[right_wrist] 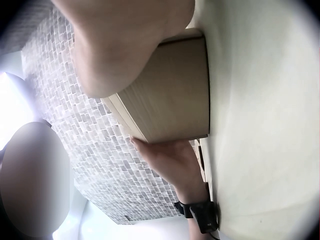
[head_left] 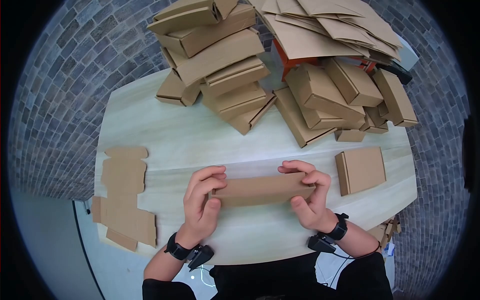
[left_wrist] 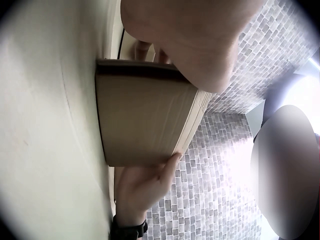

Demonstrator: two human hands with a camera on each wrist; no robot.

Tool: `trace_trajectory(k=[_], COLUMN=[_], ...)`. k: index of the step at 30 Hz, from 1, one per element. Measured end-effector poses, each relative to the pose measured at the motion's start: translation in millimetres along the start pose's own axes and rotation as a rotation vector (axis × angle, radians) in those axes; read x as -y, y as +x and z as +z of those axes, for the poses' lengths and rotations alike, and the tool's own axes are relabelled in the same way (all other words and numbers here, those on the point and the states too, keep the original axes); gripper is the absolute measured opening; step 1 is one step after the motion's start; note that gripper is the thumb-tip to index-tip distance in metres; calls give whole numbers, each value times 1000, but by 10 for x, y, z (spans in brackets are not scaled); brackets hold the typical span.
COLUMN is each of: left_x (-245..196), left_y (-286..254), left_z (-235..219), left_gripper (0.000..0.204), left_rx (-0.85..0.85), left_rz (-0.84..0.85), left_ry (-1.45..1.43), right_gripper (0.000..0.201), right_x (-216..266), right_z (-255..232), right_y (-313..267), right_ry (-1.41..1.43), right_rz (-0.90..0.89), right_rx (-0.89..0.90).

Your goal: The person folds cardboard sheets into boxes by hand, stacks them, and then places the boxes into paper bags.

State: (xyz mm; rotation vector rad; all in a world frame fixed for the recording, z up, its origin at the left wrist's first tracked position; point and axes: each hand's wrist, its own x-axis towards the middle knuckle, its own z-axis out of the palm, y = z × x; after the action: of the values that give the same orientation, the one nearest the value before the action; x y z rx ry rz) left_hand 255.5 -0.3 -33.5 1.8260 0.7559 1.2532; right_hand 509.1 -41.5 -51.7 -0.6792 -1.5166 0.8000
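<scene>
Both hands, left [head_left: 202, 200] and right [head_left: 310, 197], grip the cardboard box [head_left: 262, 190]; only the head view shows stacked boxes [head_left: 220, 60].

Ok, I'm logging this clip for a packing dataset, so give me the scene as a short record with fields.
held item: cardboard box, gripped at both ends
left hand: fingers curled round the box's left end
right hand: fingers curled round its right end
surface: pale wooden table
left of hands: flat unfolded blank
right of hands: one folded box
far side: stacks of folded boxes
</scene>
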Motion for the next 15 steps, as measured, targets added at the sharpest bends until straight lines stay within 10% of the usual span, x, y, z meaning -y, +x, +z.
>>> trace_trajectory(k=[15], left_x=[-60], left_y=[79], left_z=[-54], left_gripper=[31], left_rx=[-94], left_rz=[46], left_ry=[184], right_gripper=[29], right_x=[68], right_z=[15], right_y=[31], right_ry=[153], right_rz=[239], right_rx=[-103])
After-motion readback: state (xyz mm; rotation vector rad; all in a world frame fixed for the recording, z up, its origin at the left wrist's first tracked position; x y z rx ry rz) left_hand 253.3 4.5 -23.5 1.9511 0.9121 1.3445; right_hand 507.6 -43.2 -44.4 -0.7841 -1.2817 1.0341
